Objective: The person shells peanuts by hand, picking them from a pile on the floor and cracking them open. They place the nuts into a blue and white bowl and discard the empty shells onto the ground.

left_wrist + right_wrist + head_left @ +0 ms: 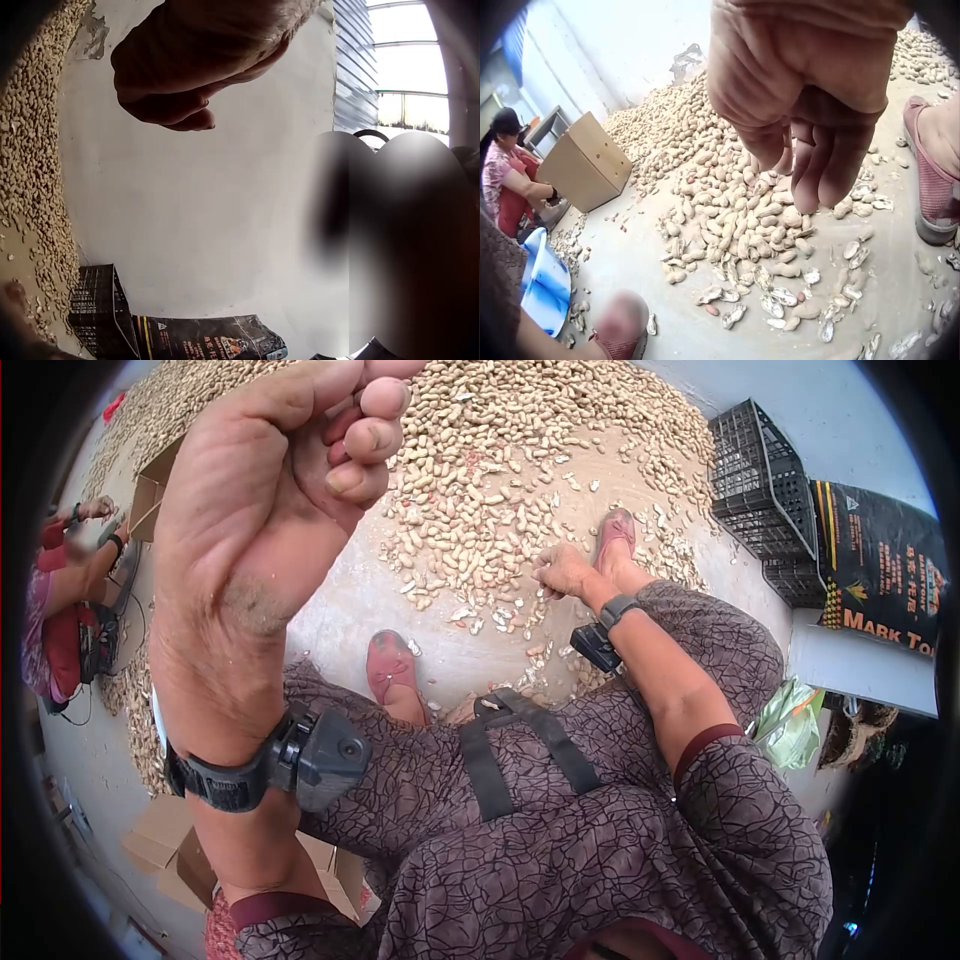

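My left hand [270,510] is raised close to the head camera, palm side showing, with its fingers curled. Reddish peanut kernels [340,426] show between those fingers and the palm. In the left wrist view the same hand [202,64] appears dark against a pale wall. Low over the near edge of a peanut pile [470,500], my right hand [565,571] reaches down between the feet. The right wrist view shows this hand [810,105] with fingers pointing down at the unshelled peanuts [742,225], nothing visible between them. Split shells [780,292] and a loose kernel [712,309] lie below.
A black plastic crate [760,490] and a black printed sack [880,560] stand on the right. A cardboard box [589,165], a blue-and-white container [544,285] and a seated person [517,165] are on the left. My red shoes [392,665] flank the nearer peanuts.
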A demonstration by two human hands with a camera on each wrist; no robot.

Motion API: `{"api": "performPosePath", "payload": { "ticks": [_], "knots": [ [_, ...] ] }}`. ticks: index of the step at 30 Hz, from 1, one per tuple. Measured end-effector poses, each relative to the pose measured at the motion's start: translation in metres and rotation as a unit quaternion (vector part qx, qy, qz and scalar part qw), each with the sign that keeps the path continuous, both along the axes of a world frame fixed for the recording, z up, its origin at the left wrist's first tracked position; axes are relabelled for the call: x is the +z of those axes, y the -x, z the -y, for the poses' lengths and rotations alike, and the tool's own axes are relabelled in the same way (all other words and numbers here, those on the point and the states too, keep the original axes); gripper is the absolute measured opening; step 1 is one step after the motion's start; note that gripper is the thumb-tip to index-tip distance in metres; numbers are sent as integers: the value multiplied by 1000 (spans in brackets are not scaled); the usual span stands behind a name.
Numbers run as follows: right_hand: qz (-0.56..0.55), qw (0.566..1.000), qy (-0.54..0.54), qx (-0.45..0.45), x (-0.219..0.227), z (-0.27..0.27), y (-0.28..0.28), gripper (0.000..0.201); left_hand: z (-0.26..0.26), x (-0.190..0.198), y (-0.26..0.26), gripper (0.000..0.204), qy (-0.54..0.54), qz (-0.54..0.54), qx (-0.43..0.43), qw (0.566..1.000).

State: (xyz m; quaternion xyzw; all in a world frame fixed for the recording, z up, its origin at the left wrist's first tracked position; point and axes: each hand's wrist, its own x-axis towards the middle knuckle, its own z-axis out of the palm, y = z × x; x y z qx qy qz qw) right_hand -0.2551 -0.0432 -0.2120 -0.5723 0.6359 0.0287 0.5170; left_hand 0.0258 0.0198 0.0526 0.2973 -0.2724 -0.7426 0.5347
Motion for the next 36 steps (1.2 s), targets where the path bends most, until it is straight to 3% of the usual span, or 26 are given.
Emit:
{"api": "performPosePath", "payload": {
  "ticks": [4, 7, 9, 12, 15, 19, 22, 24, 25, 27, 28, 30, 36],
  "knots": [
    [-3, 999, 36, 2, -37, 0, 4, 8, 1, -35, -2, 23, -78, -24, 26, 996],
    [-48, 991, 112, 55, -63, 0, 2, 14, -2, -56, -6, 21, -131, -17, 58, 990],
    [-83, 954, 275, 89, -78, 0, -4, 19, -2, -62, -11, 21, -161, 4, 79, 984],
    [-160, 957, 217, 108, -60, 3, -29, 20, -1, -62, -11, 20, -164, 19, 86, 982],
    [-173, 946, 222, 159, -76, 7, -34, 18, 3, -58, -7, 23, -180, 32, 90, 979],
    [-205, 933, 247, 161, -92, 9, -37, 18, 8, -56, 0, 23, -188, 58, 91, 976],
    [-159, 943, 253, 148, -85, 8, -34, 17, 13, -56, 6, 23, -198, 64, 79, 975],
    [-17, 994, 99, -30, -72, 12, -33, 11, 15, -57, 10, 23, -193, 59, 65, 977],
    [-16, 994, 103, -33, -70, 12, -30, 11, 15, -59, 12, 23, -189, 61, 62, 978],
    [162, 970, -7, -184, -58, 15, -26, 7, 15, -62, 16, 23, -168, 89, 54, 980],
    [166, 969, 1, -185, -48, 16, -27, 7, 15, -64, 18, 22, -169, 118, 51, 977],
    [318, 914, -21, -252, -19, 15, -28, 11, 14, -69, 23, 22, -162, 138, 41, 976],
    [465, 874, 32, -140, 85, 10, -57, 19, 5, -92, 40, 21, -144, 254, 10, 956]
  ]
}}
